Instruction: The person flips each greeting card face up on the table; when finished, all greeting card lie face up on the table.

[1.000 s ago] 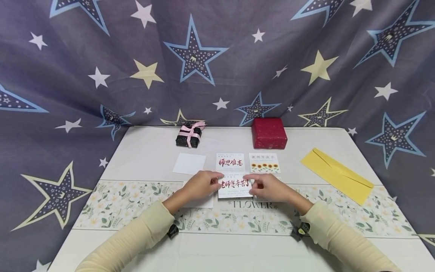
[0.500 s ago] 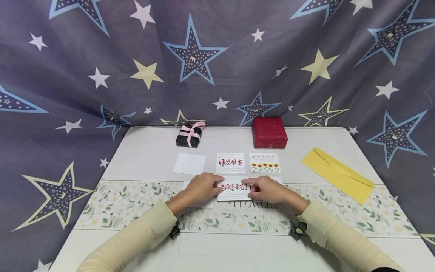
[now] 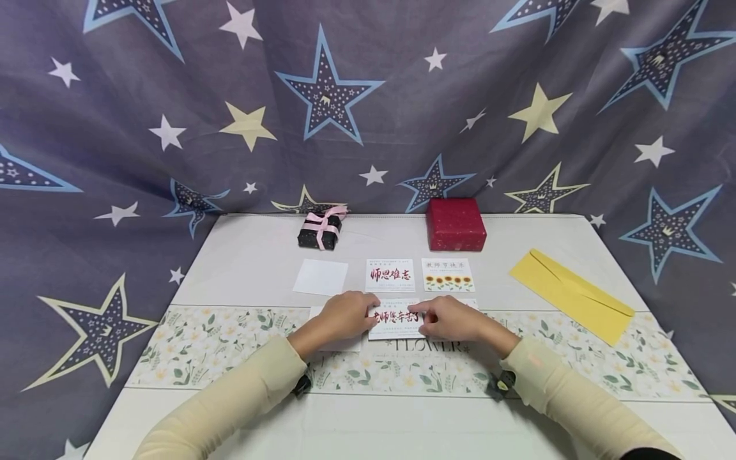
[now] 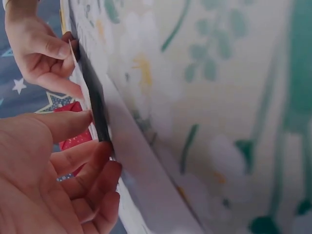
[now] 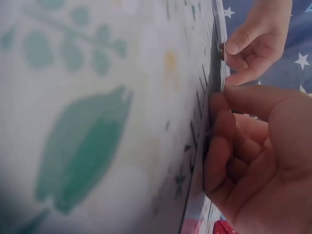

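A white card with red brush lettering (image 3: 395,324) lies flat between both hands, close over the patterned band of the table. My left hand (image 3: 347,315) pinches its left edge between thumb and fingers; my right hand (image 3: 454,318) does the same at the right edge. From the left wrist view the card (image 4: 90,87) appears edge-on, with a dark gap under it. One white card (image 3: 342,345) is partly hidden beneath the left hand, another card (image 3: 470,303) beneath the right. Behind the held card sits a similar red-lettered card (image 3: 390,276).
In the back row are also a blank white card (image 3: 320,276) and a sunflower card (image 3: 447,276). Farther back stand a black gift box with pink ribbon (image 3: 319,230) and a red box (image 3: 456,225). A yellow envelope (image 3: 571,297) lies to the right on the table (image 3: 368,425).
Both hands have brought the red-lettered card slightly toward the person, so it no longer overlaps the front edge of the card behind. Over the last half second it has hardly moved.
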`<state>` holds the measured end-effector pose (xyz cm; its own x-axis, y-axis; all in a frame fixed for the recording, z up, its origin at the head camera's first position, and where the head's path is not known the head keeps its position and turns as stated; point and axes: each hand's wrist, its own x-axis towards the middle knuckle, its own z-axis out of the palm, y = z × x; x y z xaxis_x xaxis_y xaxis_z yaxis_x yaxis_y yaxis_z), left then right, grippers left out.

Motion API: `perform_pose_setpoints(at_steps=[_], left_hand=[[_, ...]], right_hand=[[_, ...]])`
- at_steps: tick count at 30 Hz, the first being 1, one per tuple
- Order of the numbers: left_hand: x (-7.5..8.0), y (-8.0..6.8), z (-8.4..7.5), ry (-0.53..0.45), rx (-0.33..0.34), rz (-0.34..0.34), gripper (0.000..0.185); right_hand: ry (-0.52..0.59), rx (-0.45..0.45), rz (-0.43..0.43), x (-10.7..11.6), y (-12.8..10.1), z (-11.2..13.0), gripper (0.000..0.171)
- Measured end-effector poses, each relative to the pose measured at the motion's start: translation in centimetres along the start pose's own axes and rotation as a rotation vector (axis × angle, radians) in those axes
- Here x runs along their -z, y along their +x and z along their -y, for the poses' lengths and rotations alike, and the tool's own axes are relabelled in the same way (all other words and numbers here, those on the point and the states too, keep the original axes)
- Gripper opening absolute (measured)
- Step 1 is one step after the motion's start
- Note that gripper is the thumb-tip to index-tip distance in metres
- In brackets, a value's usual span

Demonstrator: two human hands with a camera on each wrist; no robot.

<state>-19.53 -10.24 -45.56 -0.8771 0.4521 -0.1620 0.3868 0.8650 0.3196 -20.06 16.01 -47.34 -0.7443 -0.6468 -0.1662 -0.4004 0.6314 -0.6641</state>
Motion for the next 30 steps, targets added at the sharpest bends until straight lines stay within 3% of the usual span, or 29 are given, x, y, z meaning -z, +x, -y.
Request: perform_pose_setpoints(at_steps=[9,20,25,30], left_hand=[[0.3,0.6,-0.7,0.042,0.05,0.051,0.038],[-0.5,0.5,-1.0,0.13,0.052,-0.011,0.042],[0.1,0.2,-0.5,0.094,0.065,-0.013,0.042],[1.2,0.0,1.0,0.058,0.089,-0.048,0.04]], right_hand=[[0.006,-0.017,0.008,0.0,0.1,0.0,0.051],[0.005,-0.027,-0.005,-0.1,0.0,0.1,0.049],[0.01,-0.01,-0.029,0.6,0.1,0.6,0.041],[0.011,0.044,-0.09,2.0,1.1,1.0,0.037]])
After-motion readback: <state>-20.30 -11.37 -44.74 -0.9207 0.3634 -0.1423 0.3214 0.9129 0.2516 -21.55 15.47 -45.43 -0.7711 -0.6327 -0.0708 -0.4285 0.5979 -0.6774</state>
